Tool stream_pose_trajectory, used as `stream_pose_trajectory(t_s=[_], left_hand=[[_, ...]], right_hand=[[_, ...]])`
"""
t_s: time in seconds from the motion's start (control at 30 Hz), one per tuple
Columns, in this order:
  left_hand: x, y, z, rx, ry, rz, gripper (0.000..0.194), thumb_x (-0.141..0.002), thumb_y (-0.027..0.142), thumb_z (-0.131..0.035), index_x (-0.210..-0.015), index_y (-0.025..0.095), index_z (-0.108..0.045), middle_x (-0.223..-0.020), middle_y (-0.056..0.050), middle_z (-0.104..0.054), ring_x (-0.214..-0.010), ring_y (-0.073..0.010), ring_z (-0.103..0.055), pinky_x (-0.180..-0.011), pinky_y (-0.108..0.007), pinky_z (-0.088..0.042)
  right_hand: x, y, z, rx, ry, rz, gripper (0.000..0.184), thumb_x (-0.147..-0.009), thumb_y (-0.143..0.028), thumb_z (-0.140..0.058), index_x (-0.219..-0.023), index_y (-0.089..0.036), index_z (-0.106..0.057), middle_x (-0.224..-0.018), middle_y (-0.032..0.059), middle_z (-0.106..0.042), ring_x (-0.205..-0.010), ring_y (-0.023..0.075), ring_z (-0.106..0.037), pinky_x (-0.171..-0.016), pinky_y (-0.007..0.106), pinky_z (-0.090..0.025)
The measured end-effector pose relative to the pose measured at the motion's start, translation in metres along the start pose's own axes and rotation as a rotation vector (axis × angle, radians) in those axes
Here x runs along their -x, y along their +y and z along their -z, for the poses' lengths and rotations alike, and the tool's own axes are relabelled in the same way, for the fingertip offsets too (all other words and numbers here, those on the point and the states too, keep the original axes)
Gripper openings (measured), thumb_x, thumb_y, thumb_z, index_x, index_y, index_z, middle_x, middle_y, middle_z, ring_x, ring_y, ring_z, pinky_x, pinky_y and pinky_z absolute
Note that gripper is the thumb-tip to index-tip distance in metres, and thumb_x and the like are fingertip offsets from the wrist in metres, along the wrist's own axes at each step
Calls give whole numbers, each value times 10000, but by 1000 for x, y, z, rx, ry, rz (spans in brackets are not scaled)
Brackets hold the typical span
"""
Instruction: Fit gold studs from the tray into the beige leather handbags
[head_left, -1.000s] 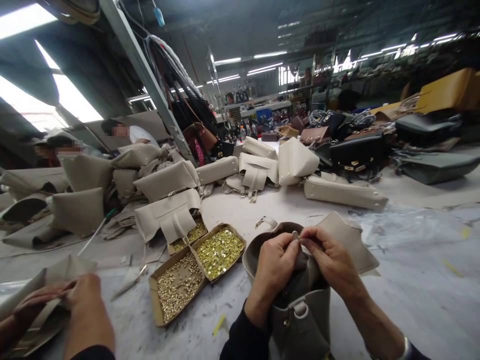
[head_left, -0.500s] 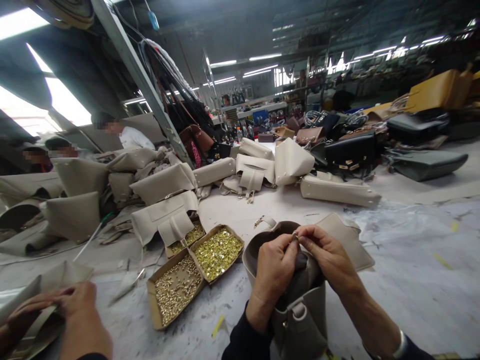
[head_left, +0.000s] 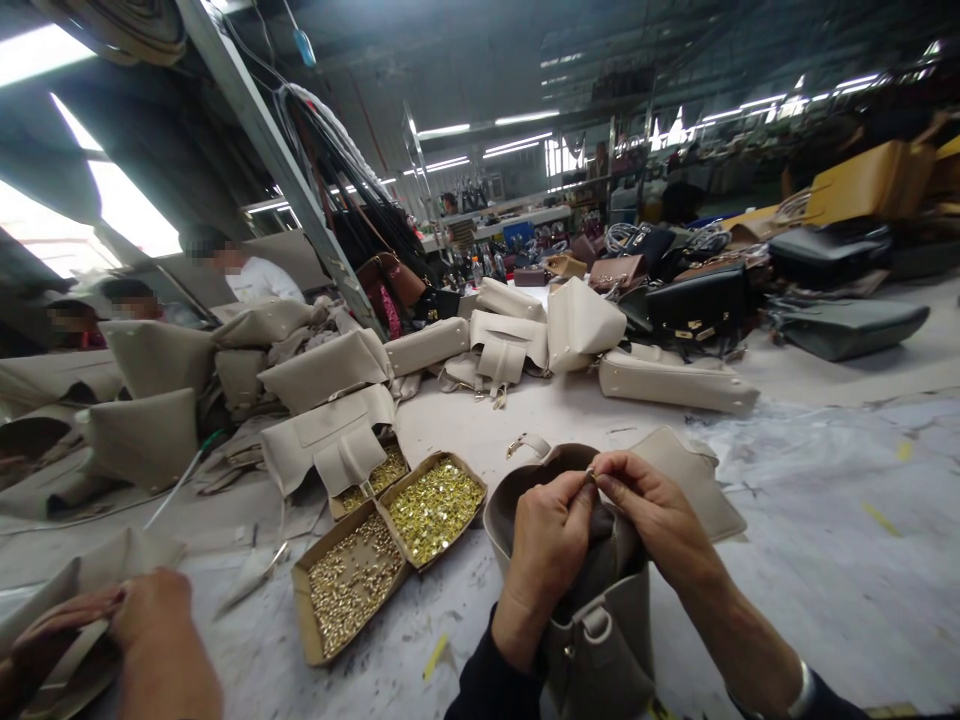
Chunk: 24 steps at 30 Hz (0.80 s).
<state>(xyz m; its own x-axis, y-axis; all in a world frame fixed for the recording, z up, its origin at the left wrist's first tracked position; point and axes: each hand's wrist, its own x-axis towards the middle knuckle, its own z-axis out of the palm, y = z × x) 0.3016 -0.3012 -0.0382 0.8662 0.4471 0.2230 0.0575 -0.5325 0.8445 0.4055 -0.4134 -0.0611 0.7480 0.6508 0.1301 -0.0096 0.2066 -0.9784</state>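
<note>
A beige handbag stands upright in front of me, its mouth gaping and its darker lining pulled up. My left hand is closed at the bag's mouth, thumb and forefinger pinching the gathered lining. Fingertip to fingertip with it, my right hand is closed in a pinch; whatever tiny piece lies between the fingers is too small to name. The bag's pale flap spreads out behind my right wrist. Left of the bag are a cardboard tray of small gold studs and another of shiny gold pieces.
A co-worker's hands handle another beige bag at lower left. Beige bags are heaped along the back, with black bags at right. A pointed tool lies left of the trays. A metal post rises behind.
My two hands stay together at the bag's mouth, with only slight fingertip movement. The co-worker's hands have shifted slightly on their bag. The view has drifted a little.
</note>
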Motion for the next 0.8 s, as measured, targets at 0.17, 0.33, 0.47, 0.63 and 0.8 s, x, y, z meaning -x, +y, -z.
stream_pose_trajectory(t_s=[0.17, 0.33, 0.47, 0.63, 0.8], left_hand=[[2, -1, -2, -172, 60, -60, 298, -1020, 311, -486, -1031, 242, -775, -896, -46, -768, -780, -192, -668, -733, -271, -473], [3, 0, -5, -326, 93, -121, 282, -1029, 247, -478, -990, 242, -758, -866, -42, -766, -794, -205, -665, -726, -302, -413], [5, -3, -9, -407, 116, -192, 301, -1022, 185, -446, -1053, 222, -743, -859, -58, -765, -796, -216, -673, -750, -334, -416], [6, -7, -9, -452, 122, -243, 318, -1002, 143, -436, -1111, 211, -726, -871, -69, -765, -807, -226, -688, -765, -355, -429], [6, -3, -10, -456, 82, -227, 304, -1016, 167, -428, -1016, 197, -731, -812, -67, -749, -773, -219, -682, -752, -357, -432]], right_hand=[[0, 0, 0, -28, -12, 10, 297, -850, -492, -794, -893, -214, -700, -915, 17, -644, -856, 184, -574, -770, 260, -486], [1, 0, 1, -37, -19, 8, 286, -859, -478, -791, -899, -213, -692, -896, 8, -633, -830, 171, -560, -752, 248, -477], [2, 1, 0, -34, -2, 40, 300, -848, -485, -800, -882, -208, -688, -913, 21, -647, -857, 189, -584, -781, 273, -497], [2, 3, -2, 6, 76, 99, 297, -837, -478, -813, -934, -224, -695, -918, 27, -675, -842, 198, -622, -764, 288, -524], [2, -1, -2, 215, 63, 277, 179, -921, -425, -727, -928, -248, -751, -940, 43, -705, -922, 232, -641, -857, 335, -530]])
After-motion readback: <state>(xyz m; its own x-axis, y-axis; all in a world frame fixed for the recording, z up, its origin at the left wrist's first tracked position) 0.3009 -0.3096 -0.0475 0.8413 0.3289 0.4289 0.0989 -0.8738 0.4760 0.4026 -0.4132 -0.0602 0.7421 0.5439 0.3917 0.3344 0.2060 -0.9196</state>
